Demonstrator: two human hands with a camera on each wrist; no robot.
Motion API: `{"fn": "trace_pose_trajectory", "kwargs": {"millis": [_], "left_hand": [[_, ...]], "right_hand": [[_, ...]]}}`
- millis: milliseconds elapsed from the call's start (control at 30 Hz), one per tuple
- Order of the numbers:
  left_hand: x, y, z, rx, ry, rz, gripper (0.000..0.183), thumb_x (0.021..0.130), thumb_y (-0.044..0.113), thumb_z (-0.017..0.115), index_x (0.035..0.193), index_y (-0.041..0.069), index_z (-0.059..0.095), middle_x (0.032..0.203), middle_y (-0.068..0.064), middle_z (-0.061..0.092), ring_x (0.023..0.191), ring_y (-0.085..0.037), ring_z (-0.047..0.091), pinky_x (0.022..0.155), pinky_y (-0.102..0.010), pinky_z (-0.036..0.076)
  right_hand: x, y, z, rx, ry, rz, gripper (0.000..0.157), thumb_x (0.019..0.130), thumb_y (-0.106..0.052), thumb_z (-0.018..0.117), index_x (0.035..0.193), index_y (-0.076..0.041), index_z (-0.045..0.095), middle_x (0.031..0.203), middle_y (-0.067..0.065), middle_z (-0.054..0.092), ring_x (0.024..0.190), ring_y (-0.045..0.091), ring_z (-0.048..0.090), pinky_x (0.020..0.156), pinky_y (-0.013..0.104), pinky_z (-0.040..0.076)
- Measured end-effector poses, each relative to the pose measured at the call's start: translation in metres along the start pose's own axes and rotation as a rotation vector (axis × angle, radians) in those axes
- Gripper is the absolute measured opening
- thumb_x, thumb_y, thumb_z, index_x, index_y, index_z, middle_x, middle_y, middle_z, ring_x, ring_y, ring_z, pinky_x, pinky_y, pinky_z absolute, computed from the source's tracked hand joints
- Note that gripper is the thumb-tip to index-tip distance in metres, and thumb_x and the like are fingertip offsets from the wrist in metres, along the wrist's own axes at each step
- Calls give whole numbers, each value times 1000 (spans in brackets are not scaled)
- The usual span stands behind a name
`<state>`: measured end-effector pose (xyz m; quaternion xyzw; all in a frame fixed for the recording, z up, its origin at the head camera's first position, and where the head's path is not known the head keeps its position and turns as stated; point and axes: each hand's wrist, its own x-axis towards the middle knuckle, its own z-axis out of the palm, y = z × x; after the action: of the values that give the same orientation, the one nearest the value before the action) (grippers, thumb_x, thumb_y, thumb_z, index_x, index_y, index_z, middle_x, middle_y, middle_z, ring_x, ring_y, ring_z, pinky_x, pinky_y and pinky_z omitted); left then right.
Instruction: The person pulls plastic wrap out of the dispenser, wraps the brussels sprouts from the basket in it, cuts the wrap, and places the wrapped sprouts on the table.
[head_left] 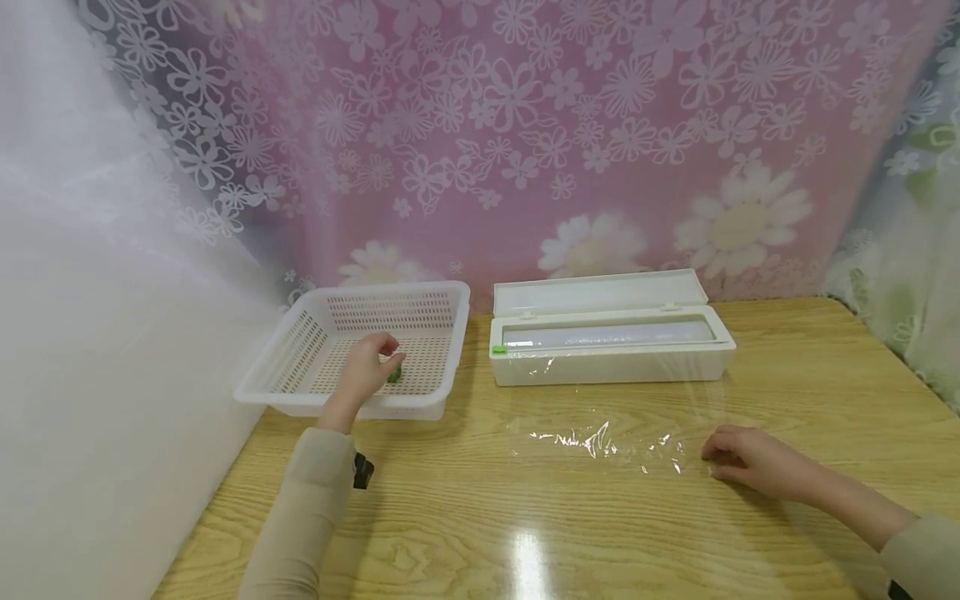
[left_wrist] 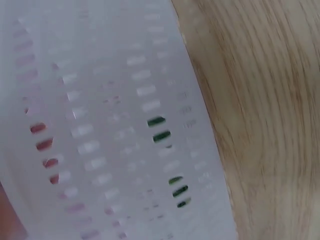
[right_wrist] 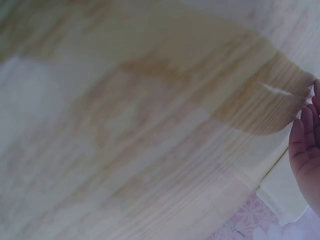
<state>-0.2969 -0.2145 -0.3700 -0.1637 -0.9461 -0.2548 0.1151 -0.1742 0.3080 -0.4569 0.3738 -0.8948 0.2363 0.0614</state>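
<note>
My left hand (head_left: 365,364) reaches over the near wall of a white slotted plastic basket (head_left: 459,333). Its thumb and fingers stand slightly apart just above a small green item (head_left: 394,375), whose kind cannot be made out. In the left wrist view the basket wall (left_wrist: 115,75) hides most of the hand, and green patches show through its slots. My right hand (head_left: 757,461) pinches the edge of a sheet of clear cling film (head_left: 592,437) at its right side. The film stretches from a white dispenser box (head_left: 611,369) down over the table.
The dispenser's lid (head_left: 600,293) stands raised at the back, with a roll of film (head_left: 607,335) inside and a green slider (head_left: 499,350) at its left end. A flowered curtain (head_left: 517,167) hangs behind the wooden table (head_left: 450,533). White sheeting (head_left: 112,333) borders the left side.
</note>
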Motion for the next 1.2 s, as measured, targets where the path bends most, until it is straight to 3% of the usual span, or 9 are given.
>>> {"fn": "trace_pose_trajectory", "kwargs": {"millis": [267, 500, 767, 967, 1200], "left_hand": [[5, -29, -11, -17, -17, -58, 25, 87, 15, 57, 101, -6, 56, 99, -20, 57, 93, -33, 53, 79, -45, 43], [7, -43, -16, 13, -53, -97, 25, 86, 14, 59, 102, -5, 56, 100, -21, 57, 93, -33, 53, 78, -45, 44], [17, -44, -8, 46, -237, -159, 34, 85, 14, 59, 111, -6, 52, 108, -24, 54, 99, -34, 50, 81, -44, 42], [23, -50, 1, 75, -290, -153, 36, 85, 12, 60, 114, -7, 51, 111, -24, 53, 101, -35, 49, 83, -44, 42], [28, -48, 5, 209, -364, -86, 36, 83, 10, 62, 113, -8, 53, 108, -23, 54, 99, -34, 51, 81, -43, 43]], "right_hand": [[-3, 0, 1, 4, 2, -2, 17, 72, -7, 71, 85, -11, 61, 82, -10, 53, 72, 0, 50, 54, 22, 45], [-5, -2, -1, 62, -66, 51, 13, 78, -13, 67, 89, -9, 61, 84, -8, 53, 74, 0, 50, 55, 23, 45], [-5, -3, -2, 37, -40, 33, 13, 75, -9, 69, 86, -10, 62, 83, -10, 53, 73, -2, 49, 54, 22, 45], [-5, -3, -2, 25, -9, -6, 16, 72, -7, 70, 85, -10, 61, 83, -10, 53, 73, -2, 49, 53, 21, 44], [-5, -3, -1, 17, 7, -27, 18, 70, -6, 72, 84, -10, 61, 82, -10, 53, 73, -1, 50, 54, 21, 44]]}}
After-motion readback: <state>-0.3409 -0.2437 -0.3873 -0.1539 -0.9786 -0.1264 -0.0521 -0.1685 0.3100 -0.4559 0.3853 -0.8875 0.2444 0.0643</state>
